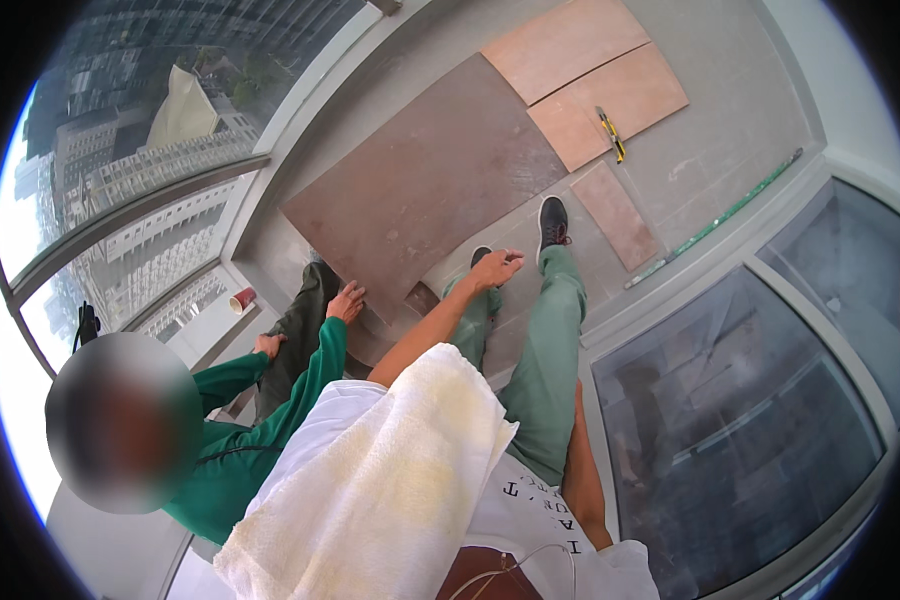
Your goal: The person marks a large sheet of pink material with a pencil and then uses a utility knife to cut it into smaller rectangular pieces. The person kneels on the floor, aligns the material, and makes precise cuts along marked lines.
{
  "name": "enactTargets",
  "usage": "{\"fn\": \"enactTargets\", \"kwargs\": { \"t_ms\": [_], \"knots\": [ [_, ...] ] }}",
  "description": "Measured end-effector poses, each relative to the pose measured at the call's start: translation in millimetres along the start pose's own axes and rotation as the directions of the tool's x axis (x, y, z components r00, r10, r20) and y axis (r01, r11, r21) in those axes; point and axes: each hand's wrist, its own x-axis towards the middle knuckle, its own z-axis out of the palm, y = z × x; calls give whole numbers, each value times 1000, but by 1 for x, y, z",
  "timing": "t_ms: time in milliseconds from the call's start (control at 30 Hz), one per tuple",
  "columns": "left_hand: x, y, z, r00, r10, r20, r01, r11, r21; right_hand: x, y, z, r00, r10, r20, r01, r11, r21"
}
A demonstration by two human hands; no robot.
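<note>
My left hand (497,266) hangs over my lower leg, fingers loosely curled but apart, holding nothing visible. My right arm runs down beside my thigh, its hand hidden. Beyond my shoes lies a large brown board (420,170); a co-worker's hand (346,302) touches its near edge. Two lighter pinkish boards (560,45) lie past it, with a yellow-and-black utility knife (610,135) on the nearer one. A narrow pinkish board (615,215) is beside my foot. A pale towel (370,480) drapes across my front.
A co-worker in green sleeves (230,450) crouches at my left, by a windowed wall (160,230) and a red cup (242,298) on a ledge. A long green-streaked bar (715,218) lies along the right wall. Glass panels (730,390) border my right side.
</note>
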Motion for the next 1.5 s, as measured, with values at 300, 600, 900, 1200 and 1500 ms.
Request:
{"fn": "enactTargets", "kwargs": {
  "t_ms": [300,600,900,1200,1500],
  "knots": [
    [-71,20,36,869,-185,-459,17,938,-346,66,-129,-119,971,239,-28,-240,951,-195],
    [-133,42,78,678,-374,-632,-192,741,-644,176,-369,-127,992,66,105,16,771,-637],
    [-194,31,118,403,-579,-708,-428,565,-706,146,-479,86,812,55,582,493,471,-732],
    [-220,-1,180,47,-755,-654,-587,509,-629,67,-410,184,660,490,569,624,63,-779],
    [-200,22,277,-63,-910,-409,-679,339,-651,35,-382,211,619,645,448,726,-254,-639]
  ]
}}
